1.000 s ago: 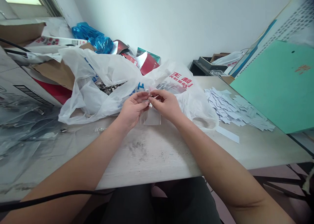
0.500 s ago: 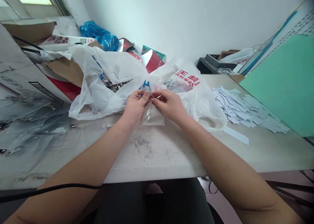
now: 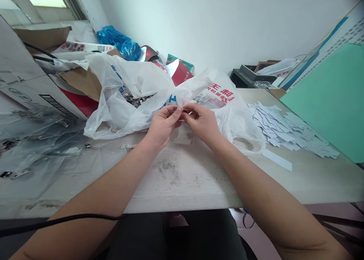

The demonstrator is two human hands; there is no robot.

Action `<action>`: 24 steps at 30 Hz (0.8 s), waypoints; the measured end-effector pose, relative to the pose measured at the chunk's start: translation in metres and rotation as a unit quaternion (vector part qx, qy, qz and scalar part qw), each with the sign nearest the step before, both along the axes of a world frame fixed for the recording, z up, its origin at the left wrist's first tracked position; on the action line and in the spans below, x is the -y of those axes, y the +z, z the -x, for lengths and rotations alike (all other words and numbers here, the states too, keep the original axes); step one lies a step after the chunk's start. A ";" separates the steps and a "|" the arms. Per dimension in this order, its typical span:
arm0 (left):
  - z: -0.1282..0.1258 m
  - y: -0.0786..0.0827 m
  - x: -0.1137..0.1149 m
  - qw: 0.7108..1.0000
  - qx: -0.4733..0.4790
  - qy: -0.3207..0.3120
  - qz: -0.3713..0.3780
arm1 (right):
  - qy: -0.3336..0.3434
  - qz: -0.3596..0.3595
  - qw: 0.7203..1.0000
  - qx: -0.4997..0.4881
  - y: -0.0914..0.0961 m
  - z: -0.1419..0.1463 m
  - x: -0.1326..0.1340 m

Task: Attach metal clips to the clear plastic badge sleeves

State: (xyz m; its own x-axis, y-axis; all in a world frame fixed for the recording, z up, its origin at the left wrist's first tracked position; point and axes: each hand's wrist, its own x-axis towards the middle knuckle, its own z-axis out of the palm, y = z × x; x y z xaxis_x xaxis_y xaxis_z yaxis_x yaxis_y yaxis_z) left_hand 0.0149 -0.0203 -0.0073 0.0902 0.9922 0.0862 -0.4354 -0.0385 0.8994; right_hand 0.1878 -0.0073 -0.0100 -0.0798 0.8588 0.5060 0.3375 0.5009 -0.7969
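Our left hand and right hand meet just in front of the white bag, both closed to a narrow pinch, with the fingertips of each nearly touching those of the other. Between them sits a small metal clip, too small and too hidden by our fingers for its exact shape to be clear. Directly below our hands is a clear sleeve, its upper edge behind our fingers; we cannot tell whether we are gripping it or it only lies on the table. Inside the bag's open middle lies a heap of metal clips, and a single loose clip lies on the table just in front of the bag. To the right of the bag is a pile of paper slips, with one long paper strip apart from it nearer the table's front edge, and a green board stands beyond them. To the left of the bag are clear plastic sheets and a cardboard box. Behind the bag is a blue bag. A black cable crosses our left forearm.
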 end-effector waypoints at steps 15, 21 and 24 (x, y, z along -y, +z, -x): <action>0.012 -0.003 -0.007 0.962 -0.219 0.053 -0.154 | 0.273 0.352 0.865 -0.232 0.019 -0.011 -0.001; 0.021 -0.002 -0.009 0.892 -0.382 0.076 -0.231 | 0.278 0.393 0.850 -0.214 0.022 -0.027 -0.007; 0.024 -0.003 -0.011 0.869 -0.436 0.115 -0.205 | 0.231 0.391 0.867 -0.207 0.021 -0.030 -0.011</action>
